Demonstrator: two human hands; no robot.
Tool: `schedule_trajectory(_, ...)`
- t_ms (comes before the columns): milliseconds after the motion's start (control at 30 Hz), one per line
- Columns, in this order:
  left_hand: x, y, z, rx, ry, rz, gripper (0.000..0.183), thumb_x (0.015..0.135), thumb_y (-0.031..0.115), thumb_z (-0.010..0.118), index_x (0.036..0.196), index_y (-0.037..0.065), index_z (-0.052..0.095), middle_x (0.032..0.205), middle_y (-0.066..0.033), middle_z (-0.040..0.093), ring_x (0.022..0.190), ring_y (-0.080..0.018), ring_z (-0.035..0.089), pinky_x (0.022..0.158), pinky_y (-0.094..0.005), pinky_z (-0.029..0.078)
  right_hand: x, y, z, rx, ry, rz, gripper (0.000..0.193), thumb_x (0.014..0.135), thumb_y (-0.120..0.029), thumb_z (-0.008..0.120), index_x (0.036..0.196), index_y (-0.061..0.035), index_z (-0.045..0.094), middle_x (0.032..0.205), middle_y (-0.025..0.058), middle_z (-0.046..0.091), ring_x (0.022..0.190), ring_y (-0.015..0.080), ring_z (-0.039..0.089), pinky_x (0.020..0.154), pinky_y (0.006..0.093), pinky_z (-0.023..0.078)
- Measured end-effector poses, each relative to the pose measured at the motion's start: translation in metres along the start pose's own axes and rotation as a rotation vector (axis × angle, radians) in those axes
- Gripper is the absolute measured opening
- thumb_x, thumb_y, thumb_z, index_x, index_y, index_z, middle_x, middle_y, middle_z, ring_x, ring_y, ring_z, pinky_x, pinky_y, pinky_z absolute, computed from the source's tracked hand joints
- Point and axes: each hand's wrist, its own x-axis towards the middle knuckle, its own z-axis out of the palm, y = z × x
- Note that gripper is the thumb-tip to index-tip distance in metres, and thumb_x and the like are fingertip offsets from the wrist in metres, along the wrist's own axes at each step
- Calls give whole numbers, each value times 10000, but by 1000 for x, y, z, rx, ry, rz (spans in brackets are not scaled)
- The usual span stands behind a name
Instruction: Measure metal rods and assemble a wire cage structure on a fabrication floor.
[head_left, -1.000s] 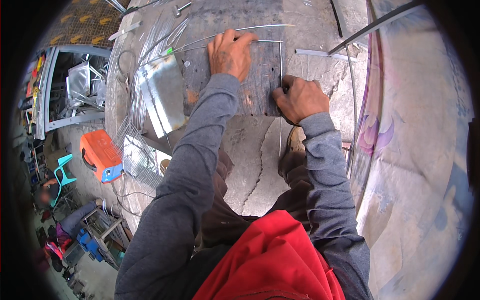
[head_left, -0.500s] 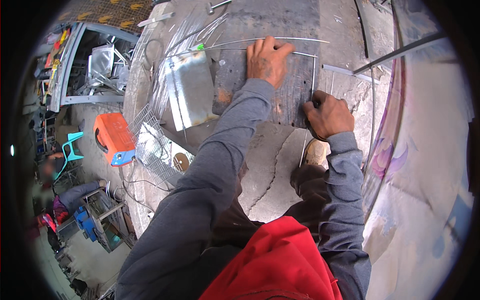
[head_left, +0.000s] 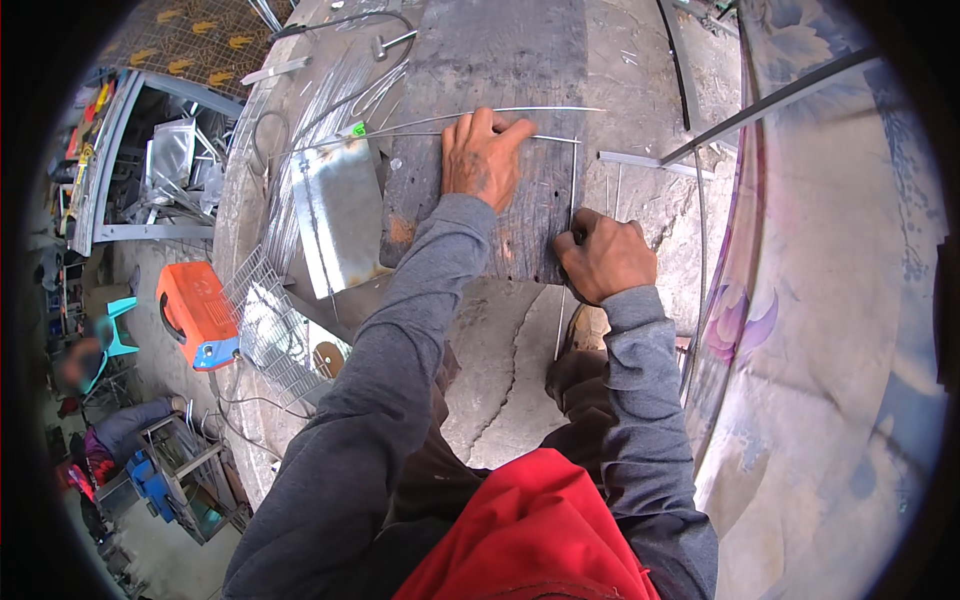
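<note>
A: Head view: where are the hands?
B: Left hand (head_left: 485,155) lies flat, fingers spread, on the dark board (head_left: 510,60), pressing the thin wire (head_left: 572,200) at its far bend. Right hand (head_left: 603,258) is nearer and to the right, curled into a fist around the wire's upright leg at the board's near right edge.
A: And the wire itself?
B: It runs across under the left fingertips, turns a corner to the right of them, then drops toward the right fist and on over the cracked concrete (head_left: 500,340).
A: Anything else?
B: A metal sheet (head_left: 338,215) just left of the board; an orange box (head_left: 195,312) and wire mesh (head_left: 270,335) farther left and nearer.
</note>
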Motion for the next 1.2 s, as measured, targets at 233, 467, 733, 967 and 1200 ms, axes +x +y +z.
schedule_trajectory(233,0,2,-2,1,10,2,256,904,107,585,1067,269,696,992,-30,547,998,-237,526,931,-396,387,0,4,4,16,21,-18,359,841,-403,577,1029,-126,707,977,185,704,1012,386,635,877,471,528)
schedule_trajectory(467,1,1,-1,5,29,0,239,900,113,593,1052,258,707,988,-26,552,1006,-232,527,944,-392,385,2,5,6,16,29,-31,351,840,-396,582,1022,-122,704,964,181,705,991,393,636,868,475,530)
schedule_trajectory(733,0,1,1,-12,55,3,202,920,148,596,1036,260,718,984,-22,558,1012,-230,530,951,-388,387,2,7,6,22,36,-48,357,840,-389,579,1031,-113,701,952,192,704,977,402,638,860,479,532)
schedule_trajectory(967,0,4,1,-13,19,-60,180,928,178,598,1022,266,725,973,-38,556,996,-243,535,903,-382,403,2,8,5,40,32,-44,367,838,-392,587,1045,-111,700,959,205,700,976,407,641,860,480,530)
schedule_trajectory(1200,-1,6,1,14,81,-40,183,918,177,607,1023,270,724,956,-32,567,980,-247,536,875,-382,415,4,8,3,53,-33,-29,388,826,-374,615,1091,-101,689,992,193,707,1040,405,615,856,487,540)
